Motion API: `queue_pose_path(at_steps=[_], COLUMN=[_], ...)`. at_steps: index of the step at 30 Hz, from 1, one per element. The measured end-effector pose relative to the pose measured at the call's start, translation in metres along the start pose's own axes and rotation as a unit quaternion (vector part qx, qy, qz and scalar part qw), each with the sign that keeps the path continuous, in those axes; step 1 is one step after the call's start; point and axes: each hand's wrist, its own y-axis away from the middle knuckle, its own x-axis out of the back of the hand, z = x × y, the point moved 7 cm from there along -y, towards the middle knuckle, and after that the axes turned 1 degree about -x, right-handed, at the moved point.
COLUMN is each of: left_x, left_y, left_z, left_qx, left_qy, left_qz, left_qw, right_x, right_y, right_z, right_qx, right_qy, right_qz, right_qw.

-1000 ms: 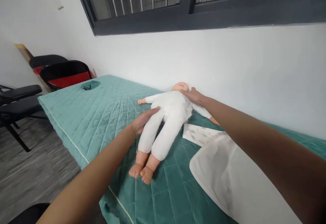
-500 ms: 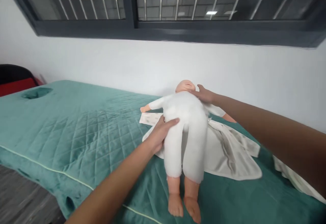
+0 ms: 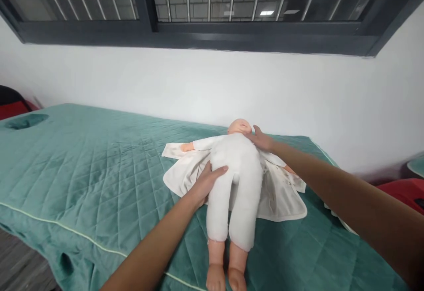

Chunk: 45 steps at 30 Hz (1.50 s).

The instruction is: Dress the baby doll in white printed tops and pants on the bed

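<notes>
Got a baby doll [image 3: 236,171] in a white onesie, flat on its back on a spread-out white cloth [image 3: 180,174], approx mid of a teal quilted massage bed [image 3: 82,167], head toward the wall. Left hand [image 3: 207,183] spread open w/ palm on the doll's hip, fingers across the belly, not closed round anything. Right hand [image 3: 261,141] up at the neck/shoulder beside the head, fingertips hidden, so can't tell if gripping. Face hole [image 3: 24,121] way off left.
</notes>
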Motion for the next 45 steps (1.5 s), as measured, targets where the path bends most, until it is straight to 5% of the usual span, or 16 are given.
queue_pose_path(at_steps=[3, 6, 8, 12, 15, 19, 24, 33, 37, 40, 45], left_x=[0.012, 0.032, 0.040, 0.054, 0.066, 0.079, 0.091, 0.132, 0.141, 0.144, 0.152], left_y=[0.001, 0.003, 0.003, -0.008, -0.023, -0.042, -0.052, -0.051, -0.050, -0.047, -0.043], left_z=[-0.001, 0.015, 0.029, 0.028, 0.013, 0.001, -0.004, -0.012, -0.022, -0.023, -0.018], left_qx=[0.033, -0.031, -0.091, -0.090, -0.040, -0.025, -0.038, -0.037, -0.023, -0.031, -0.054], left_qy=[0.019, -0.173, -0.347, -0.575, -0.621, -0.610, -0.572, -0.293, -0.102, -0.042, -0.087], left_qz=[0.072, 0.155, 0.179, 0.167, 0.139, 0.127, 0.124, 0.270, 0.277, 0.277, 0.321], left_qw=[0.997, 0.972, 0.916, 0.796, 0.770, 0.782, 0.810, 0.917, 0.955, 0.959, 0.942], right_x=[-0.004, 0.007, 0.019, 0.015, -0.027, -0.094, -0.137, -0.101, -0.092, -0.093, -0.094], right_y=[-0.004, -0.004, 0.000, 0.019, 0.036, 0.036, 0.009, 0.006, 0.015, 0.022, 0.033], right_z=[0.008, 0.006, -0.005, -0.061, -0.121, -0.167, -0.171, -0.155, -0.146, -0.144, -0.145], right_qx=[-0.028, -0.010, 0.014, 0.121, 0.266, 0.312, 0.258, 0.222, 0.213, 0.224, 0.252], right_qy=[0.015, 0.085, 0.148, 0.199, 0.225, 0.306, 0.335, 0.298, 0.273, 0.289, 0.335], right_qz=[-0.060, -0.043, 0.021, 0.133, 0.113, 0.005, -0.071, -0.046, -0.058, -0.065, -0.054], right_qw=[0.998, 0.995, 0.989, 0.963, 0.931, 0.899, 0.904, 0.927, 0.936, 0.929, 0.906])
